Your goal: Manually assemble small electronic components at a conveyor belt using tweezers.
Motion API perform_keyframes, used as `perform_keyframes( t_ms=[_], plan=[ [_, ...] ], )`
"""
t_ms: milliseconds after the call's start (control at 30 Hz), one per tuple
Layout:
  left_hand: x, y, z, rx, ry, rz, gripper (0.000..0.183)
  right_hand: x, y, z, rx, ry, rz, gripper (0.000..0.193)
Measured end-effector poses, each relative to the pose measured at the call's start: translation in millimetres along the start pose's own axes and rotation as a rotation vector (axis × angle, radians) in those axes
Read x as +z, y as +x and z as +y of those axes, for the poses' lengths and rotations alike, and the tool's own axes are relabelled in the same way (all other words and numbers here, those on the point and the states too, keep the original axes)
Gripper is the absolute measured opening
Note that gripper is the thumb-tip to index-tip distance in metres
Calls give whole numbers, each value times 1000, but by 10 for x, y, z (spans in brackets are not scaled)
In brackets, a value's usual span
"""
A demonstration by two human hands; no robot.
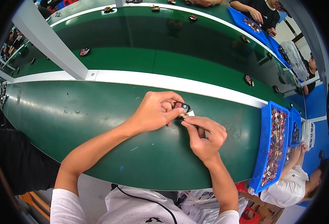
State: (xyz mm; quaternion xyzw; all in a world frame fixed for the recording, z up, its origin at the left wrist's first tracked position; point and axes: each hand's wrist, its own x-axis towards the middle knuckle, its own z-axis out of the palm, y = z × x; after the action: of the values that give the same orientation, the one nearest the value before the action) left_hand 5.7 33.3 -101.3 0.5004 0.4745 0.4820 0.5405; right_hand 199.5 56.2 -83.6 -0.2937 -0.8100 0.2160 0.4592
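The green worktable (97, 112) fills the area in front of me. Beyond it lies the green conveyor belt (119, 58), with small dark units (84, 52) spaced apart along it. A white rail (142, 79) separates table from belt, and a white post (52, 41) rises from this rail at the left, blocking part of the belt from view. At the right, a co-worker in a white shirt (288, 189) sits beyond a long blue tray (262, 149); the tray is filled with small multicoloured parts (278, 143) and bounds the work area on that side. A smaller blue tray (295, 127) stands just beside it, holding dark pieces.

My left hand (155, 112) is clamped on a small black housing (182, 106) with a reddish face, held above the middle of the table. My right hand (207, 136) pinches a thin rod-like tool (206, 129) between thumb and fingers, its fingertips at the housing's lower edge — my fingers hide the tool's working end. A white tag (191, 113) projects beside the housing. Minor debris lies on the tabletop — a blue fleck (121, 169) and pale shreds (134, 148).
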Motion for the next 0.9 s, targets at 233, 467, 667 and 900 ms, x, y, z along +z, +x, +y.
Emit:
perform_keyframes(
  t_ms=[233, 467, 667, 900],
  plan=[
    [12, 1, 37, -67, -28, 18, 15, -4, -1, -17, -2, -10, -21, 12],
    [-36, 74, 119, -150, -66, -48, 14, -12, -10, -27, 3, -34, -36, 12],
    [-55, 109, 153, -223, -37, -46, 14, 4, -21, -26, -3, -14, -35, 13],
    [-2, 105, 219, -242, 10, 2, 12, 20, -6, -48, 36, 30, 0, 14]
  ],
)
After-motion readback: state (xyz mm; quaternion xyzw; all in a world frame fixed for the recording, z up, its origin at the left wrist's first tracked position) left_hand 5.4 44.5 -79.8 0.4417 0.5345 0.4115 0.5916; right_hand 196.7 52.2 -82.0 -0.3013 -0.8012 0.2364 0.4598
